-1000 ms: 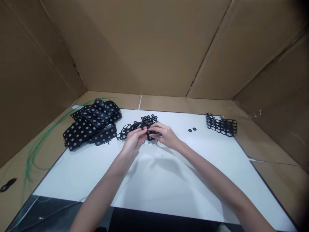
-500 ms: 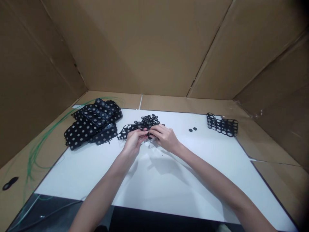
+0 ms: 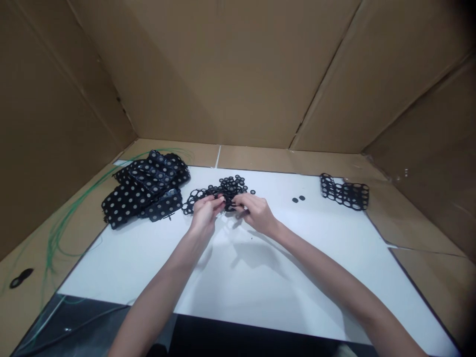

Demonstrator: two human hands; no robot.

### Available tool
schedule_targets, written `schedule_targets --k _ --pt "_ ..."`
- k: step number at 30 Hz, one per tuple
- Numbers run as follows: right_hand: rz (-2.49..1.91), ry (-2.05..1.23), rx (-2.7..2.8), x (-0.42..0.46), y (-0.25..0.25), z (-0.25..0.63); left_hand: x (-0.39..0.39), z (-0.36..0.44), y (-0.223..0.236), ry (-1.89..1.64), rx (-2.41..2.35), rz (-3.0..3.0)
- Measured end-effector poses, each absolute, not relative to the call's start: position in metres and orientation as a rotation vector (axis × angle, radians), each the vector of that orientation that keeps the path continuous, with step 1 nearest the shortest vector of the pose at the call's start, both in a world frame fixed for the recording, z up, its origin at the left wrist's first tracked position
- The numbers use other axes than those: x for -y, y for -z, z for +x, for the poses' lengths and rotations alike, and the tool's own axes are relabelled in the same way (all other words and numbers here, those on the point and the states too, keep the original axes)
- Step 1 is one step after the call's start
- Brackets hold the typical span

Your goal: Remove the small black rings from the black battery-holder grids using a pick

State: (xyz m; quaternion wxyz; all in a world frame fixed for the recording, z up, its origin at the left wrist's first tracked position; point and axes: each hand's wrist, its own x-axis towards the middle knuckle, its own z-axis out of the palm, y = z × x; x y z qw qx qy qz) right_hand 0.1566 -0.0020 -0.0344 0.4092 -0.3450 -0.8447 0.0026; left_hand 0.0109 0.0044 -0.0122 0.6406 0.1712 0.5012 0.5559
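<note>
The left hand and right hand sit at the centre of the white board, fingers closed and gripping the black ring mesh between them. On the board's left side lies a stacked dotted mesh pile. Two black discs and a mesh strip occupy its far right.

A black ring lattice sits at twelve o'clock on the white tabletop, another black lattice at two. Black sheets dotted with grey circles lie at ten, a green wire at nine, before brown cardboard walls.
</note>
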Motion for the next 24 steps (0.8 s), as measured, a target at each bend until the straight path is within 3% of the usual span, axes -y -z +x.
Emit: schedule_targets --k 8,14,19,24 --pt "-1.085 -0.360 1.646 -0.001 0.029 0.163 -0.011 0.001 0.013 -1.331 -1.181 0.345" --pt "-1.465 -0.388 1.865 -0.029 0.043 0.183 -0.012 -0.005 0.013 -1.247 -1.134 0.346" --pt "-1.356 -0.336 1.964 -0.027 0.049 0.178 -0.011 -0.003 0.010 -1.228 -1.117 0.356" --pt "-0.886 -0.224 2.054 -0.007 0.035 0.159 -0.008 0.000 0.009 -1.155 -0.972 0.419"
